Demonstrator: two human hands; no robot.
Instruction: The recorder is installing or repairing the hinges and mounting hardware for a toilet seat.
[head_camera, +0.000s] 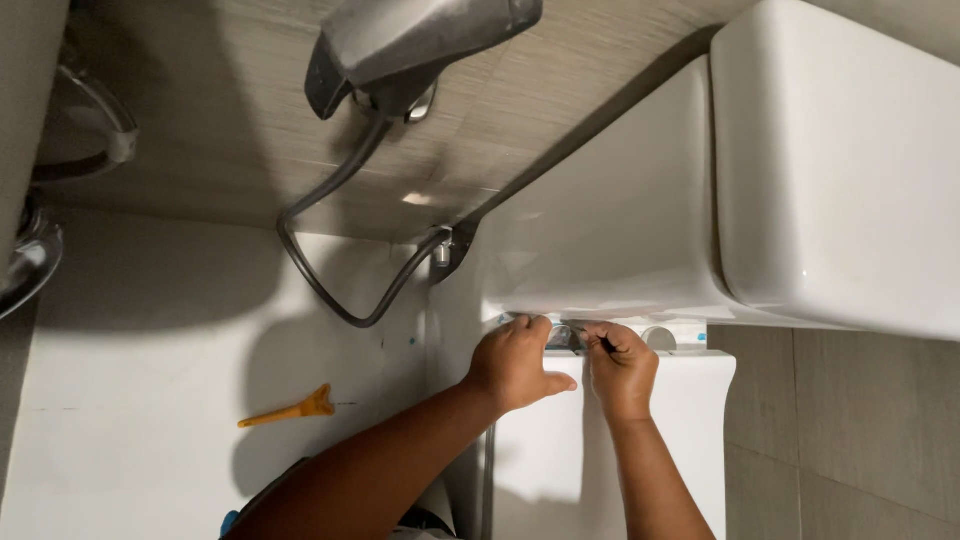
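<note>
White porcelain toilet tank (600, 230) sits just above both hands, left hand (515, 362) curled at the metal fitting (561, 337), right hand (622, 368) pinching a thin dark tool (604, 343) beside it.

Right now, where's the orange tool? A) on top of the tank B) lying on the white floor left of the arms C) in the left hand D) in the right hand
B: the orange tool lies alone on the white floor, apart from both hands; the left hand and right hand are up at the joint under the tank.
</note>
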